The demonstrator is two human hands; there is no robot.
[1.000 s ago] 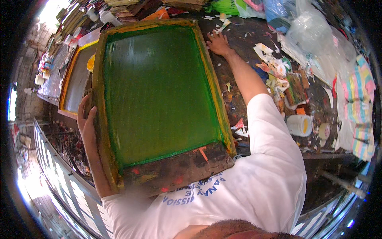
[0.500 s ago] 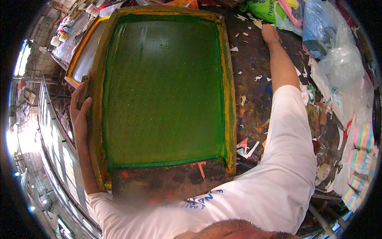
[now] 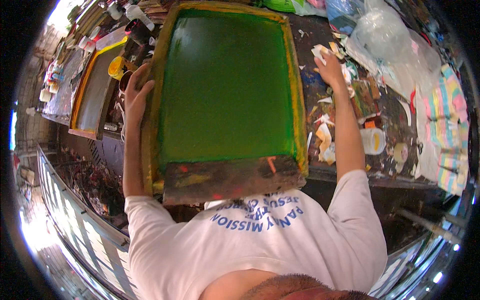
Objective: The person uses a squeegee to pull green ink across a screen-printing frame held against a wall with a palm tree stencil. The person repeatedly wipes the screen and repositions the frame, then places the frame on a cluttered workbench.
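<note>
A large screen-printing frame (image 3: 230,90) with dark green mesh and a yellow-stained wooden border stands tilted in front of me. My left hand (image 3: 135,97) is closed on its left edge, thumb toward the front. Across the near end of the frame runs a dark, paint-stained board (image 3: 235,179). To the right of the frame, my right hand (image 3: 330,71) pinches a white paper scrap (image 3: 319,51) just above the worktable (image 3: 312,90). More torn paper scraps (image 3: 324,137) lie around that forearm.
A smaller yellow-edged screen (image 3: 95,87) lies at the left, near a yellow paint pot (image 3: 120,67) and bottles. Clear plastic bags (image 3: 382,37) fill the far right. A round translucent tub (image 3: 373,141), a tape roll (image 3: 400,152) and striped pastel cloth bundles (image 3: 445,120) sit at the right.
My right hand has drawn back from the table's far side and now has a paper scrap in its fingers. Scraps are gathered nearer it. My left hand stays on the frame; the view has shifted.
</note>
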